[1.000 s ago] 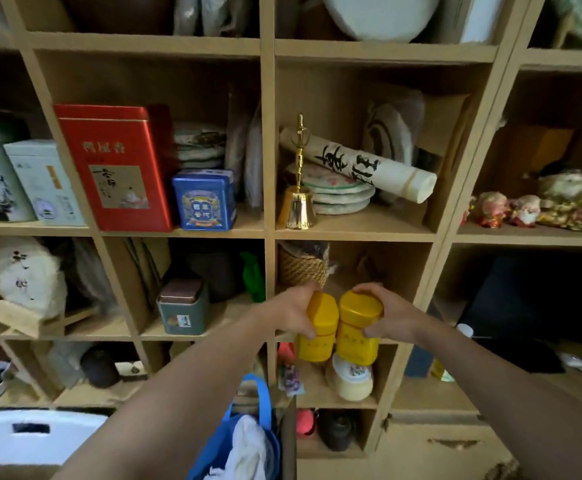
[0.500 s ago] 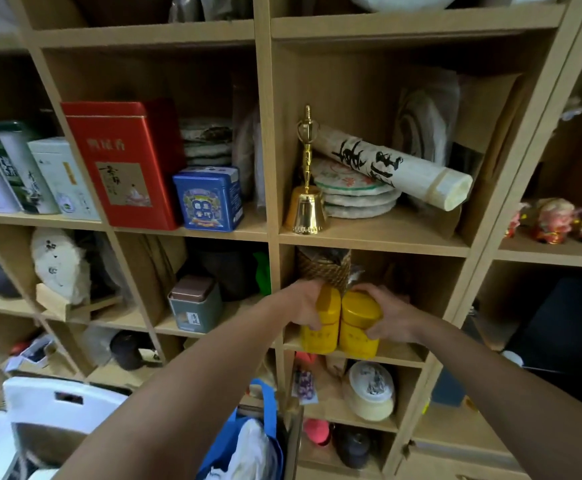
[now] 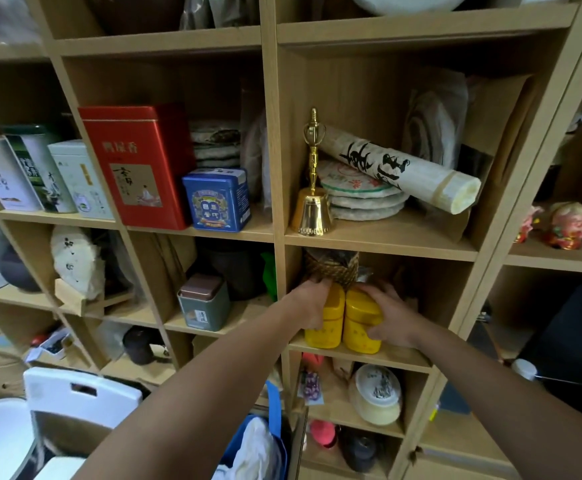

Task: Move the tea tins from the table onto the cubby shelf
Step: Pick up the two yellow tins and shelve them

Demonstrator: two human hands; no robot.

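Two yellow tea tins stand upright side by side on the front edge of a cubby shelf (image 3: 404,358), just below the cubby with the gold bell. My left hand (image 3: 308,301) wraps around the left yellow tin (image 3: 324,327) from its left side. My right hand (image 3: 391,315) grips the right yellow tin (image 3: 357,327) from its right side. The tins touch each other. Behind them in the same cubby sits a woven basket (image 3: 331,266), partly hidden by my fingers.
A gold bell (image 3: 312,209), tea cakes and a paper roll (image 3: 400,171) fill the cubby above. Left cubbies hold a red tin (image 3: 137,168), a blue tin (image 3: 217,199) and a grey-green tin (image 3: 204,303). A round cream tin (image 3: 376,398) sits below. A white chair (image 3: 78,396) and blue bag (image 3: 272,441) are near my arms.
Both hands have pushed the two yellow tins forward into the cubby; the tins now rest on its shelf board. The view has moved closer to the shelf.
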